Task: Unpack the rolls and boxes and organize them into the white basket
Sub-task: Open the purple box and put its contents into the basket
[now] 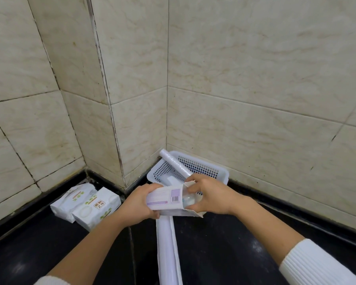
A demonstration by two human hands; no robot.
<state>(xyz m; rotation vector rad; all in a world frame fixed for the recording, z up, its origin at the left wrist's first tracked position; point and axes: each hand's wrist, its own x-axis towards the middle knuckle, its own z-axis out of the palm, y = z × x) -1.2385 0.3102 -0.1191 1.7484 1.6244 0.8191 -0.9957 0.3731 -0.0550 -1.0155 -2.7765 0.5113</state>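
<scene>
1. The box (165, 199) was held level between both hands, just in front of the white basket (222, 175). The left hand (139, 202) was clenched around its closed end, probably to steady it.
2. The right hand (209, 195) gripped the torn-open end, fingers at the mouth, likely to draw out the contents. Something pale showed inside, though I could not tell what it was.
3. Beyond the right grip, a roll (176, 164) leaned across the basket with its far end propped on the rim, too long to lie flat inside. A small white item (171, 179) lay on the basket's floor.
4. Below the grips, a long opened sleeve (169, 249) with a white roll in it lay on the desk (224, 243), seemingly waiting its turn.
5. Left of the left grip, two tissue packs (86, 204) sat on the desk against the wall.
6. The desk was glossy black stone, set into a corner of beige marbled tile wall (255, 79) with darkened grout.
</scene>
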